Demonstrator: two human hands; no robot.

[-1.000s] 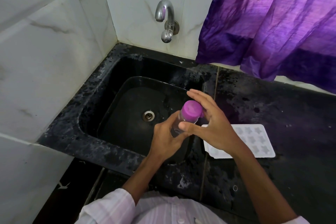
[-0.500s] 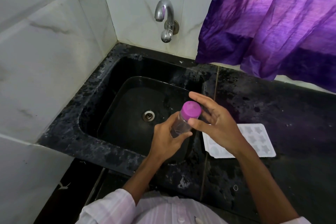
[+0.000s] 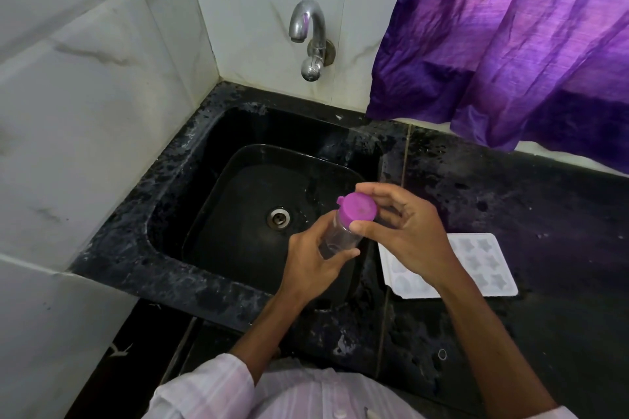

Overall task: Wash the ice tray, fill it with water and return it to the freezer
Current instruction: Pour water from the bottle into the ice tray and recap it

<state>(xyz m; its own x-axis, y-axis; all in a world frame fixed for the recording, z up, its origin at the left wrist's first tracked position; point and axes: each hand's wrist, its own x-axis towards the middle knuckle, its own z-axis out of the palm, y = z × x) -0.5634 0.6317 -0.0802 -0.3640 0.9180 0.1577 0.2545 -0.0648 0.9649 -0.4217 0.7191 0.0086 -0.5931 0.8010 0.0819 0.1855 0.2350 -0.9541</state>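
A white ice tray (image 3: 483, 262) with star-shaped cells lies flat on the black counter, right of the sink; my right forearm hides its left part. Over the sink's right edge my left hand (image 3: 311, 265) grips the body of a clear bottle (image 3: 337, 238). My right hand (image 3: 405, 235) pinches the bottle's pink cap (image 3: 357, 209) between thumb and fingers. The cap sits on the bottle, tilted toward me.
A black sink (image 3: 190, 173) with a central drain (image 3: 279, 217) fills the corner. A chrome tap (image 3: 308, 37) juts from the white tiled wall; no water runs. A purple curtain (image 3: 510, 37) hangs over the back of the black counter (image 3: 544, 207).
My right hand has shifted its hold around the pink cap, thumb now under its near edge. The bottle and left hand stay almost in place. The tray has not moved.
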